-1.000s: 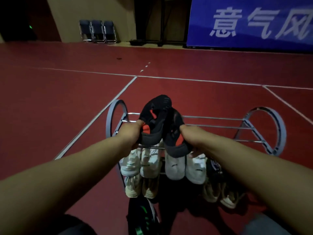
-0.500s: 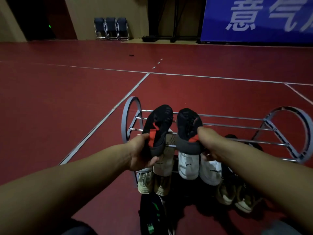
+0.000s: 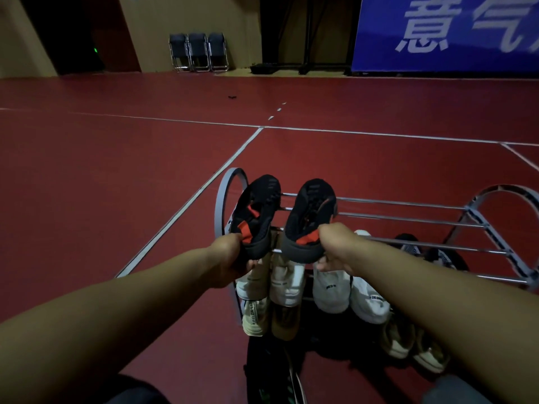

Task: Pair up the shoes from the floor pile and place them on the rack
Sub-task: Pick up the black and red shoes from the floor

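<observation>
**Black pair held over top rails of rack**

Red sports floor [image 3: 116, 176] filled most of the view, crossed by white court lines. A blue banner [image 3: 443, 33] with large white characters stood against the far wall; three dark folding chairs [image 3: 198, 52] lined up to its left.

The metal rack [image 3: 408, 220] stood on the floor straight ahead: chrome rails running between two ring-shaped grey end frames. The left ring sat just behind the left shoe.

Both bare forearms reached out from the bottom corners. Left hand [image 3: 233, 258] was clenched around the heel of the left black shoe [image 3: 256, 214], which was tilted, toe pointing away and up, red patch near the heel. Right hand [image 3: 335, 246] gripped the heel of the right black shoe [image 3: 309, 217] in the same way. The two shoes were side by side with a narrow gap, at the rack's left end, over the top rails. Could not tell whether the soles touched the rails.

Below the hands, heels of a cream pair [image 3: 271, 284] and a white pair [image 3: 347, 293] showed on a lower tier. A dark patterned pair [image 3: 431, 252] sat further right. Beige shoes [image 3: 414, 342] lay lowest, tier or floor unclear. A dark shoe with green marks [image 3: 274, 380] lay nearest, at the bottom edge, dim.
</observation>
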Demonstrator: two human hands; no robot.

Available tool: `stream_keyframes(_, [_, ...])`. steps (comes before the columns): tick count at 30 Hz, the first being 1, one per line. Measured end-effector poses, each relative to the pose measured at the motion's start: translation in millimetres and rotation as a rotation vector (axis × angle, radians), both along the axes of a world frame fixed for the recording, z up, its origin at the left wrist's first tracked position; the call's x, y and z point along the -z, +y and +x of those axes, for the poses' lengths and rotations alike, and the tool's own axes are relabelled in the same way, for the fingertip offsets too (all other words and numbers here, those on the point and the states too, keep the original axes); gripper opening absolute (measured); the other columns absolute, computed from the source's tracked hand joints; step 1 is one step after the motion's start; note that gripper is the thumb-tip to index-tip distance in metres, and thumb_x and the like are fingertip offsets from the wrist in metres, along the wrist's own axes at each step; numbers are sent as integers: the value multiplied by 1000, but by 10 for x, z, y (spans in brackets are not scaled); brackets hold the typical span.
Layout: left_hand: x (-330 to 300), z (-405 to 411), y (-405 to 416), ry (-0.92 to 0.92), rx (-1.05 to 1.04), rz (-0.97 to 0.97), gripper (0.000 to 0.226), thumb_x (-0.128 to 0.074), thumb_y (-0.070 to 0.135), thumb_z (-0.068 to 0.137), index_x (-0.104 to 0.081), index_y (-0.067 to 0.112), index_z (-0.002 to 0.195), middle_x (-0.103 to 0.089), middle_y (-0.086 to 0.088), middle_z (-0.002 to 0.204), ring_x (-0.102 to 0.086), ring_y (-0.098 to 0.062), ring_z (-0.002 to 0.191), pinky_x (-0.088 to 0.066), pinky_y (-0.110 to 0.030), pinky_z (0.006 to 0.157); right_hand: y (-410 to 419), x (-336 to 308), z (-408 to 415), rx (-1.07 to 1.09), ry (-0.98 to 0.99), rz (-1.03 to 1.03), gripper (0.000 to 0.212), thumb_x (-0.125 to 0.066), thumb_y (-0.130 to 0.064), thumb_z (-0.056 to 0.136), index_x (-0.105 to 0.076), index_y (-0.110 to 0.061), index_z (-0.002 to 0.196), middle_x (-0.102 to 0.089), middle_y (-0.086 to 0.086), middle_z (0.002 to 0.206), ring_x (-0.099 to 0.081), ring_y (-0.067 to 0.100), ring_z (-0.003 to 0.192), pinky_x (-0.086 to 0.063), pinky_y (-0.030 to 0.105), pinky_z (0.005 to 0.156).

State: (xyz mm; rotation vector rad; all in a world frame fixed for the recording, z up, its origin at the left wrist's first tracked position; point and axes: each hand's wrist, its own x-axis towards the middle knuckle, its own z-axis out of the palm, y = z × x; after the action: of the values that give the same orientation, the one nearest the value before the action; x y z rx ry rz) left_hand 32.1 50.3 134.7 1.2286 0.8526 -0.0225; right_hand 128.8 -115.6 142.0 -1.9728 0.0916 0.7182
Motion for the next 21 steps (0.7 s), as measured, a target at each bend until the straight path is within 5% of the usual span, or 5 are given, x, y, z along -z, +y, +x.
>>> stream_keyframes(3, [31,-15,48,21,15,14,26,-37,22,103,-56,10,90,-59,-11,77,-52,-18,57,-42,-21,45,94,-44,-96,-81,20,-7,27,-60,-16,90,-62,-1,113,-64,18,90,-66,29,62,-62,37,58])
stream_keyframes(10, [-13,-85,58,77,12,85,40,-38,47,101,-57,12,96,-63,-11,88,-57,-21,69,-47,-27,54,124,-108,-133,-169,-10,-42,34,-38,-29,102,-54,-4,118,-57,14,91,-61,27,68,-61,42,68])
stream_keyframes(13, [-77,-160,80,191,43,94,83,-17,76,89,-64,9,101,-70,-11,100,-64,-24,84,-51,-29,63,68,-143,-48,-214,-259,-289,52,-31,-47,101,-57,-2,106,-58,20,97,-63,36,85,-52,36,68])
stream_keyframes(15, [-116,-210,89,228,38,94,95,-9,79,85,-66,6,106,-72,-11,98,-66,-22,79,-50,-28,64,27,-167,5,-177,-516,-495,63,-27,-52,100,-52,0,125,-54,25,125,-57,39,113,-45,38,82])
stream_keyframes(21, [-90,-399,89,239,85,299,35,-28,33,95,-35,18,64,-35,0,56,-26,-15,44,-20,-19,45,196,23,-97,-33,-622,-338,54,-32,-48,98,-55,-5,120,-57,16,123,-58,34,93,-40,34,70])
